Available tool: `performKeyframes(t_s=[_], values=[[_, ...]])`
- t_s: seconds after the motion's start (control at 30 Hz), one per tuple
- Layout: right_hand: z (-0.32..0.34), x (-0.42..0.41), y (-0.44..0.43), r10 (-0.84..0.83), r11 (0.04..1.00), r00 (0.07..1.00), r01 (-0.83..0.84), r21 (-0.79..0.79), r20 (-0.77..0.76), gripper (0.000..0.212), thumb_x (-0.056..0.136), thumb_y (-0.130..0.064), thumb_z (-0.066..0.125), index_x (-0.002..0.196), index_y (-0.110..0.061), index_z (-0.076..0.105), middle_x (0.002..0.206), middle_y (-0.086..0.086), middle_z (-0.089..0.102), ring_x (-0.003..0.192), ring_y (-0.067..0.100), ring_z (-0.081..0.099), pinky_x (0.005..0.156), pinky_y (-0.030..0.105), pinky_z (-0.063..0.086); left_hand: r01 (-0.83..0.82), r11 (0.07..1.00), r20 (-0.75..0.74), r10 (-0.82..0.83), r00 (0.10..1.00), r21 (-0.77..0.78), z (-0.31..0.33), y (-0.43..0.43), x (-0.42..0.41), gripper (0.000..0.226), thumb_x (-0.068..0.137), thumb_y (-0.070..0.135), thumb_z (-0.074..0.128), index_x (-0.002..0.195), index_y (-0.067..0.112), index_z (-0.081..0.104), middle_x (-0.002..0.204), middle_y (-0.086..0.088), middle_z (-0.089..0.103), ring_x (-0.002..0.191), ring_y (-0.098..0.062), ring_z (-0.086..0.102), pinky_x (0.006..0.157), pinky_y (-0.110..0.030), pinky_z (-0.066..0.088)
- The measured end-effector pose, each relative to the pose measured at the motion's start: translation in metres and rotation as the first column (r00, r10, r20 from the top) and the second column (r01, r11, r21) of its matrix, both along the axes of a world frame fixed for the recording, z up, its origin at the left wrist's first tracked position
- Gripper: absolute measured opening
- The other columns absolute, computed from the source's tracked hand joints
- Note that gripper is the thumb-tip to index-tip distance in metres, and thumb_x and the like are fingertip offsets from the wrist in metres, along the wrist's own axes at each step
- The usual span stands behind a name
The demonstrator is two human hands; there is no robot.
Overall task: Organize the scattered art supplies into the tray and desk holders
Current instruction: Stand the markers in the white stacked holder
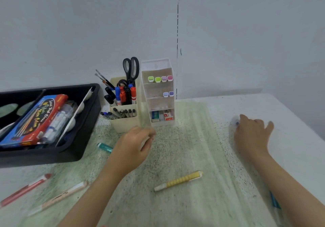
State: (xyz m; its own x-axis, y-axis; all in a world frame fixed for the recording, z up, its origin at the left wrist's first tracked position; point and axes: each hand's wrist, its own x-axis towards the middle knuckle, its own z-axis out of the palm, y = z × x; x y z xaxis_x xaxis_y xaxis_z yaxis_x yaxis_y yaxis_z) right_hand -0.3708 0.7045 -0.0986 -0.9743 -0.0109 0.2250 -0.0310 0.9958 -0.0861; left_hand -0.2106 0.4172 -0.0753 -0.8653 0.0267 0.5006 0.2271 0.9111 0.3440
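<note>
My left hand (135, 144) hovers over the green mat in front of the cream pen holder (123, 123), its fingers loosely curled and holding nothing. My right hand (249, 135) lies on the white table at the right, its fingers over a small blurred white item with a blue-purple tip (236, 122). Whether they grip that item is unclear. Loose on the mat lie a yellow pen (179, 181), a teal pen (105, 146), a red pen (24, 189) and a peach pen (58, 197). A blue pen (275, 204) lies by my right forearm.
A black tray (52, 158) at the left holds a paint box and other supplies. Between the holders and the wall there is little room. The white tiered holder (158, 68) carries several highlighters and small boxes. Scissors, markers and brushes stand in the cream holder.
</note>
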Motion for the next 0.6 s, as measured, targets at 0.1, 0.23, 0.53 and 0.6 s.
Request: performKeyframes(t_s=[0.1, 0.23, 0.53, 0.6], values=[[-0.002, 0.001, 0.002, 0.083, 0.992, 0.991, -0.092, -0.081, -0.106, 0.035, 0.084, 0.006, 0.045, 0.113, -0.003, 0.061, 0.087, 0.015, 0.068, 0.096, 0.036, 0.054, 0.095, 0.043, 0.025, -0.056, 0.998, 0.126, 0.054, 0.991, 0.015, -0.010, -0.017, 0.015, 0.027, 0.079, -0.002, 0.065, 0.099, 0.016, 0.071, 0.093, 0.009, 0.069, 0.089, 0.000, 0.056, 0.080, -0.028, 0.053], [0.000, 0.013, -0.011, 0.240, 0.904, 0.940, -0.308, -0.298, -0.241, 0.036, 0.083, 0.011, 0.051, 0.116, 0.003, 0.062, 0.094, 0.023, 0.064, 0.086, 0.040, 0.053, 0.069, 0.035, 0.036, -0.167, 0.984, 0.249, 0.176, 0.952, -0.056, -0.013, -0.045, 0.027, 0.049, 0.073, -0.013, 0.052, 0.109, 0.015, 0.070, 0.111, 0.003, 0.068, 0.106, -0.010, 0.056, 0.095, -0.028, 0.042], [0.011, 0.041, -0.057, 0.442, 0.772, 0.821, -0.553, -0.313, -0.361, 0.033, 0.079, 0.009, 0.058, 0.110, -0.002, 0.064, 0.095, 0.015, 0.058, 0.080, 0.028, 0.054, 0.065, 0.031, 0.040, -0.202, 0.979, 0.359, 0.194, 0.913, -0.017, -0.013, -0.070, 0.043, 0.027, 0.079, 0.005, 0.068, 0.102, 0.019, 0.070, 0.092, 0.015, 0.059, 0.093, -0.011, 0.055, 0.087, -0.031, 0.046], [0.014, 0.046, -0.065, 0.475, 0.739, 0.799, -0.589, -0.327, -0.367, 0.032, 0.080, 0.008, 0.057, 0.109, -0.003, 0.063, 0.097, 0.014, 0.058, 0.083, 0.027, 0.055, 0.066, 0.031, 0.044, -0.222, 0.974, 0.290, 0.202, 0.935, 0.038, -0.010, -0.064, 0.047, 0.027, 0.084, 0.009, 0.065, 0.109, 0.018, 0.068, 0.095, 0.013, 0.060, 0.091, -0.011, 0.056, 0.080, -0.028, 0.046]])
